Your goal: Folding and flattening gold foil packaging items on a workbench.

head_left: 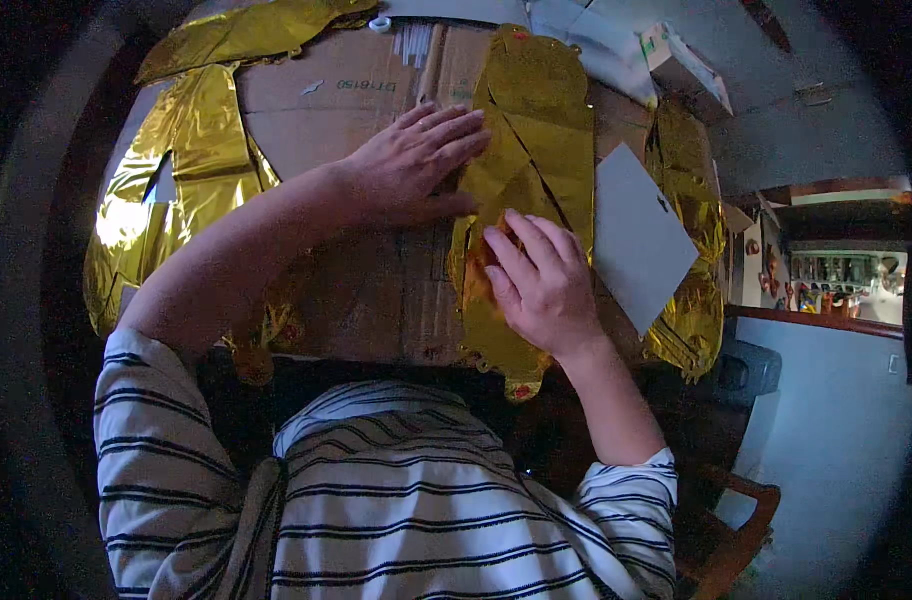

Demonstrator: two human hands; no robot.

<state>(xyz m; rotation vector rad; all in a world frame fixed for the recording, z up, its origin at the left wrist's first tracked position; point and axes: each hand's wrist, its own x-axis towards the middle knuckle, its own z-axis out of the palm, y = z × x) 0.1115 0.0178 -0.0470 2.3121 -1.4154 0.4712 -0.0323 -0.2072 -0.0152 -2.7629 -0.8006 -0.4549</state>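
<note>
We see a worktop (pixel 396 300) covered by a flattened sheet of brown corrugated cardboard, its creases and flaps showing. Beyond its right edge lies a pale floor, and at the far right of the room stand a wooden shelf (pixel 841 270) crowded with small items and a grey wall panel below it.

Our left hand (pixel 416 165) lies flat with the fingers spread open, palm down on the cardboard, the fingertips pressing the left edge of a long gold foil balloon (pixel 536 130) that runs from the far side of the worktop toward us, in the middle of the cardboard. Our right hand (pixel 541 285) rests on the nearer part of the same balloon, fingers together and slightly bent, pushing down on the foil without gripping it; we can't tell whether anything lies under the palm.

The foil is shiny, crinkled and folded into flat panels, deflated and limp. More gold foil pieces (pixel 191 170) lie bunched at the left side and another (pixel 691 230) at the right edge. A flat grey card (pixel 638 235), four-sided and matt, lies tilted just right of the balloon. A small white box (pixel 681 65) sits at the far right corner.
</note>
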